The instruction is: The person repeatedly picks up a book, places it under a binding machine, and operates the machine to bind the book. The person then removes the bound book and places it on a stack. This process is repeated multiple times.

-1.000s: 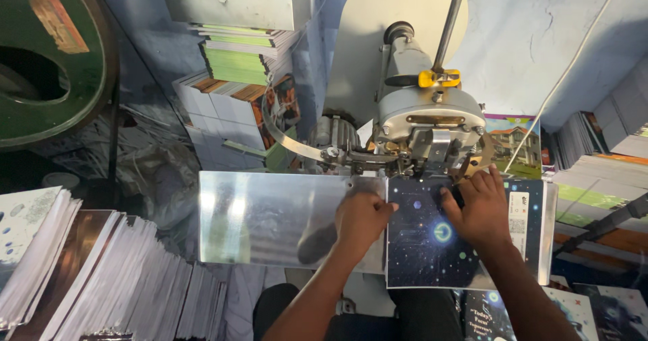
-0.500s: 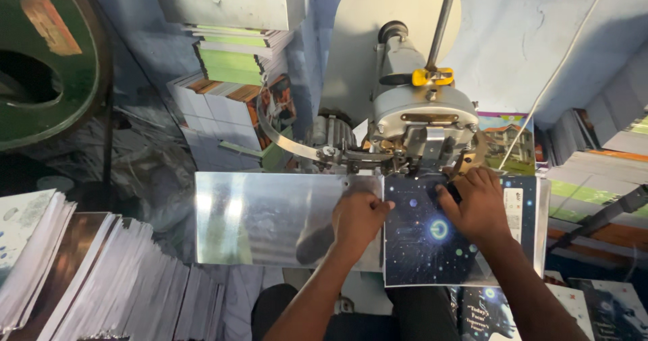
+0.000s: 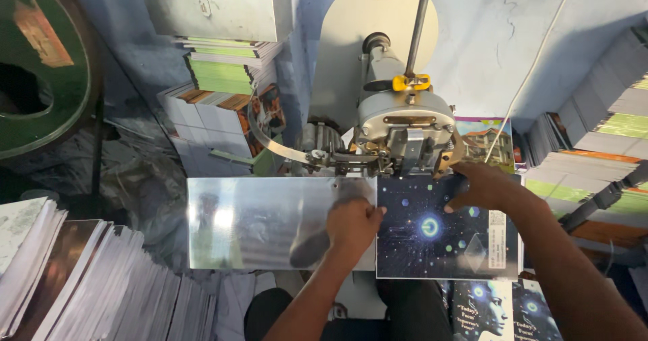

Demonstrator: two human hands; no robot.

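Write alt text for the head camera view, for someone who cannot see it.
Seen from above, a person's left hand and right hand press a dark, star-patterned booklet flat on a shiny metal table, under the head of a grey stitching machine. Stacks of printed booklets surround them.

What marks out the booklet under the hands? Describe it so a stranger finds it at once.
Start at the grey stitching machine in the middle, then drop to the shiny metal table in front of it. The booklet lies at that table's right end, its top edge under the machine head, with the left hand and right hand pressing on it. Its dark starry cover with a glowing ring sets it apart.
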